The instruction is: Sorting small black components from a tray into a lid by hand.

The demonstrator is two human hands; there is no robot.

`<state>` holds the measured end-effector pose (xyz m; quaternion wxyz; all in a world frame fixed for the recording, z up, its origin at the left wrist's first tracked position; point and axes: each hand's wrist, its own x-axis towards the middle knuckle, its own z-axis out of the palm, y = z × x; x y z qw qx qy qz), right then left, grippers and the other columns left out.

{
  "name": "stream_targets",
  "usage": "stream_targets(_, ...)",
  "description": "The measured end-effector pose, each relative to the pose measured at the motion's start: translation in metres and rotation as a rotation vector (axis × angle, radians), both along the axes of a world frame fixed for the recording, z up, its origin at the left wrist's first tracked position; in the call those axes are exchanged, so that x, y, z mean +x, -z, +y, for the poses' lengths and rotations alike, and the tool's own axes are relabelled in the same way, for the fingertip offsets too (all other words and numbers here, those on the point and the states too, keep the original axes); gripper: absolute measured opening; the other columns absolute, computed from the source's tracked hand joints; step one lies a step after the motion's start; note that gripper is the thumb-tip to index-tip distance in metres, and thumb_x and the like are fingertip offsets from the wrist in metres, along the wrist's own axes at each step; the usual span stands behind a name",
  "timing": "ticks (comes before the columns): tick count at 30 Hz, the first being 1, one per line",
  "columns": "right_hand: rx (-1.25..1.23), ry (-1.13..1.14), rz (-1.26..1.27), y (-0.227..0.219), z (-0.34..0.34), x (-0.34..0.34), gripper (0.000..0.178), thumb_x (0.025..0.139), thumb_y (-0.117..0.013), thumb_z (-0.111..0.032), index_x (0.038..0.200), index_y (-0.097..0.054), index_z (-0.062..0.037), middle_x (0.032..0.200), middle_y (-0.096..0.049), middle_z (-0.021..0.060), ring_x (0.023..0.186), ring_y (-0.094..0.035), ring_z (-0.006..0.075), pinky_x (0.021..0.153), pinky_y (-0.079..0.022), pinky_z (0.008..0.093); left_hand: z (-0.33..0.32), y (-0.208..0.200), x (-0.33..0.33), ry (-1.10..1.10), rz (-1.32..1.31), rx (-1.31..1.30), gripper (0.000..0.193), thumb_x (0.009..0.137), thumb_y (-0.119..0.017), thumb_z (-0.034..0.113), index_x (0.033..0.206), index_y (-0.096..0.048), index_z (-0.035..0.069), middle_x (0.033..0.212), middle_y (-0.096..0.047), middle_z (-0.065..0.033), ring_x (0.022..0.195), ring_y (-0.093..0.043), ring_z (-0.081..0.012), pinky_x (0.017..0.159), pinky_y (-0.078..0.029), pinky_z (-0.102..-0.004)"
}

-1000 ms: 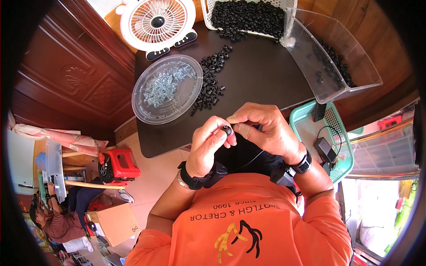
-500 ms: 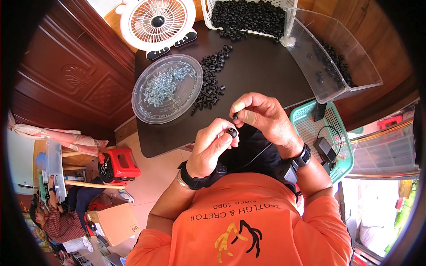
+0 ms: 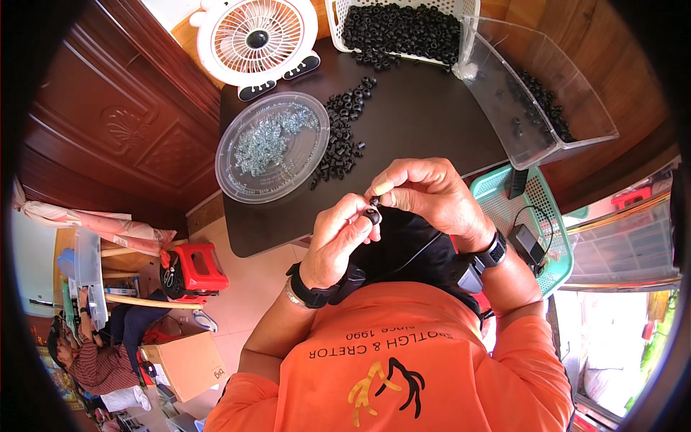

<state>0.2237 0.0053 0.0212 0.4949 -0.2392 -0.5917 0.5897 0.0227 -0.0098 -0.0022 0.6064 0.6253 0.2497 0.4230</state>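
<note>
A: Head view, item one. We log a small black ring-shaped part (image 3: 372,214), pinched at the fingertips of the left hand (image 3: 338,241), held in the air just over the near edge of the dark table (image 3: 425,122), in front of the orange shirt (image 3: 403,367).

B: Right hand (image 3: 432,198)?

A: Curled in close from the other side, fingers narrow, thumb and forefinger meeting at the top of the same part. Whether they grip a second tiny piece there we cannot tell; it is too small.

B: Handling?

A: We judge it light, stiff and smooth, likely hard plastic or rubber. Easy to drop or flick away. Best taken by the outer rim, as the left fingers do now, leaving the bore open.

B: Item two, stock?

A: A loose heap of black parts (image 3: 344,137) lies on the table, just beside a clear round lid (image 3: 272,146) holding small silvery pieces. A white basket (image 3: 400,27) of more black parts stands at the far edge, a clear bin (image 3: 536,101) tilted at the far right.

B: Room and edges?

A: Bare table lies between the heap and the bin. The near edge drops to the floor under the hands. A white fan (image 3: 257,39) stands far left, a green basket (image 3: 529,223) near the right wrist.
</note>
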Motion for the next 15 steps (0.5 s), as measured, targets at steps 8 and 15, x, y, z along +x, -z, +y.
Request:
stream_targets(8, 0.307, 0.044, -0.296, -0.023, 0.001, 0.006, 0.010, 0.085, -0.066, 0.001, 0.095, -0.068, -0.0009, 0.091, -0.068, 0.0079, 0.085, -0.066, 0.0169, 0.076, -0.053, 0.0279, -0.001, -0.005, 0.002, -0.012, 0.031, -0.006, 0.034, 0.095, -0.054, 0.032, 0.090, -0.051, -0.002, 0.077, -0.057, -0.0083, 0.070, -0.055, -0.0134, 0.064, -0.043, -0.0245)
stream_targets(15, 0.444, 0.085, -0.406, -0.028, -0.004, 0.008, 0.014, 0.081, -0.066, 0.006, 0.093, -0.069, -0.0029, 0.088, -0.068, 0.0081, 0.084, -0.066, 0.0191, 0.073, -0.054, 0.0292, -0.002, -0.003, 0.005, -0.023, 0.041, -0.043, 0.030, 0.095, -0.053, 0.027, 0.086, -0.052, -0.001, 0.071, -0.051, -0.0043, 0.065, -0.050, -0.0123, 0.062, -0.043, -0.0250)
